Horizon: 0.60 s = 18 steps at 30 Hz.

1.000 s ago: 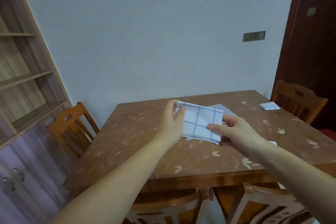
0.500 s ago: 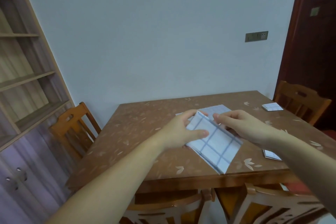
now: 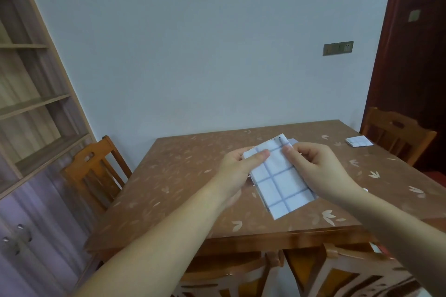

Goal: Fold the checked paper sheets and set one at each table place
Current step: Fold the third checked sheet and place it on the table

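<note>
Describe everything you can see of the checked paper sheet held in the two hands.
The checked paper sheet is white with thin blue-grey grid lines, and looks like thin paper. It is folded into a long rectangle, with stacked layers showing along its edges. It is held at a slant over the table, its free end toward the person. The left hand pinches its far left edge, thumb on top; the right hand pinches the far right edge.

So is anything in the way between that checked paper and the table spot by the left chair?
Nothing visible. The left hand and right hand pinch the checked paper sheet above the table; toward the left chair its top shows only leaf pattern.
</note>
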Each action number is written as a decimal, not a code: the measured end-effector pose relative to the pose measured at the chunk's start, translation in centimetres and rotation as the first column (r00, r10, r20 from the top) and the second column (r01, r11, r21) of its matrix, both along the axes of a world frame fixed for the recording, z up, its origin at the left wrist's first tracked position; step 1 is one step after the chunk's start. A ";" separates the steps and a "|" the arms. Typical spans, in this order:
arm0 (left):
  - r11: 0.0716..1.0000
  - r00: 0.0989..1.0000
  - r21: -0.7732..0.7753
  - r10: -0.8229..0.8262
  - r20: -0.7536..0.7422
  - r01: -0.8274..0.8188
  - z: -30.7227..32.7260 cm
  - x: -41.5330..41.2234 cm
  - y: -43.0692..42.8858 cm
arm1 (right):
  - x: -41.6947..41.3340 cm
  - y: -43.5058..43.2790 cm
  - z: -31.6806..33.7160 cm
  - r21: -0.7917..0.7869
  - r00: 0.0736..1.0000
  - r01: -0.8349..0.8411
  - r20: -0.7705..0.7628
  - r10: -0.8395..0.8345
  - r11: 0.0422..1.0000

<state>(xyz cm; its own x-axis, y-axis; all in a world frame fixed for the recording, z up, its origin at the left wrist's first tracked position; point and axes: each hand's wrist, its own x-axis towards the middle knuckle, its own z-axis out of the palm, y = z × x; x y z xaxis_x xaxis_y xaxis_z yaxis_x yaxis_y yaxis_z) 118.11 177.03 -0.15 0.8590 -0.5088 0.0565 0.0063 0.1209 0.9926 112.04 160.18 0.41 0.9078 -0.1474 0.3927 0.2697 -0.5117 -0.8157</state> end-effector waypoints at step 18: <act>0.954 0.956 0.187 0.190 0.223 -0.234 -1.9 -1.1 -2.7 | 1.3 0.0 -0.9 -0.036 0.899 0.317 0.330 -0.288 0.948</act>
<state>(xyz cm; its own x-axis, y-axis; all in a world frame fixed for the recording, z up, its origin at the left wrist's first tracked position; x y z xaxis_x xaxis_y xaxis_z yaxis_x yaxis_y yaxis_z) 117.00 174.37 -2.10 0.9300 -0.3352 0.1508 -0.1985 -0.1128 0.9736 113.38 160.18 -0.44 0.6509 -0.3475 0.6750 0.3269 -0.6741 -0.6623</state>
